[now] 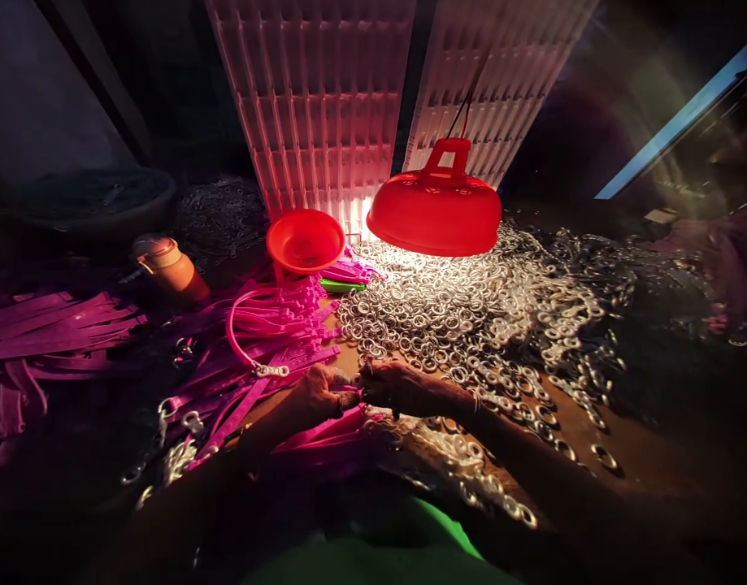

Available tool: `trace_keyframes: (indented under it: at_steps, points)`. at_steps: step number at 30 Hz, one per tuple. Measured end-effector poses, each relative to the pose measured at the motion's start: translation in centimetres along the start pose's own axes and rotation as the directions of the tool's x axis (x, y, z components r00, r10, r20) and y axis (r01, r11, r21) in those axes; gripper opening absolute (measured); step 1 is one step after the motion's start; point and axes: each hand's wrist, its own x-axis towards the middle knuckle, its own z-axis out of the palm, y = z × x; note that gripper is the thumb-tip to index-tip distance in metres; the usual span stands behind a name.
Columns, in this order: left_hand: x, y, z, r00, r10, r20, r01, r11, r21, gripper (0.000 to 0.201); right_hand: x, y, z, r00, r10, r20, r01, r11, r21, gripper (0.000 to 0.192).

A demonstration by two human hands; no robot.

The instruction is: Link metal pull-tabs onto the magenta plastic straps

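Low in the middle of the head view, my left hand (321, 392) is closed, with thumb and fingers pressed together. My right hand (403, 387) meets it fingertip to fingertip, also closed in a pinch. Whatever they hold between them is too small and dark to make out. Left of the hands lie many flat pink straps (269, 321); one curved strap (232, 313) ends in a silver metal fitting with a ring (271, 370). To the right spreads a large heap of ringed metal fittings (458, 301). More fittings (452, 447) lie just below my right hand.
A red lamp (434, 211) hangs low over the heap. Behind the straps stands a red bowl (306, 242), with a green object (342, 286) beneath. An orange bottle (176, 272) and more pink straps (49, 325) are at left. Ribbed translucent panels (324, 106) rise behind.
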Motion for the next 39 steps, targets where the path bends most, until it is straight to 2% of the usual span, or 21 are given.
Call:
trace_keyframes:
  at_steps: [5,11,17,21,26,30,34,36,39]
  points:
    - [-0.8,-0.1,0.3,0.994,0.066,0.089,-0.064,0.997,-0.031,0.037,-0.3,1.4,2.0,0.992,0.042,-0.117,-0.043,0.999,-0.007,0.03]
    - [-1.2,-0.7,0.4,0.989,0.112,0.091,-0.098,0.984,-0.149,0.04,-0.9,-0.1,3.1,0.96,-0.026,-0.28,0.056,0.993,0.1,0.029]
    - [-1.3,-0.4,0.1,0.998,0.042,0.054,-0.035,0.99,-0.134,0.037,-1.4,-0.3,4.0,0.909,-0.022,-0.416,0.047,0.998,0.05,0.032]
    - [-1.4,0.3,0.0,0.998,0.021,0.054,-0.012,0.989,-0.148,0.033,-1.5,-0.4,4.3,0.907,-0.044,-0.42,0.07,0.997,0.045,0.033]
    - [-1.4,0.9,-0.2,0.997,0.011,0.072,0.0,0.987,-0.161,0.031,-1.7,-0.1,4.1,0.911,-0.013,-0.412,0.026,0.999,0.028,0.025]
    - [-0.6,-0.1,-0.5,0.995,0.066,0.077,-0.051,0.982,-0.185,0.028,-1.8,0.5,4.0,0.902,-0.075,-0.425,0.073,0.997,-0.02,0.015]
    - [-0.3,-1.0,-0.5,0.998,0.054,0.026,-0.049,0.986,-0.16,0.024,-1.8,0.6,4.2,0.863,-0.166,-0.477,0.135,0.986,-0.098,0.012]
    - [-0.6,-1.2,-0.5,0.998,0.067,0.008,-0.065,0.987,-0.147,0.02,-1.8,0.1,4.4,0.86,-0.157,-0.485,0.121,0.987,-0.105,0.011]
    - [-1.0,-1.5,-0.3,0.996,0.082,-0.016,-0.084,0.986,-0.141,0.019,-2.0,-0.4,4.6,0.879,-0.076,-0.47,0.068,0.997,-0.033,0.011]
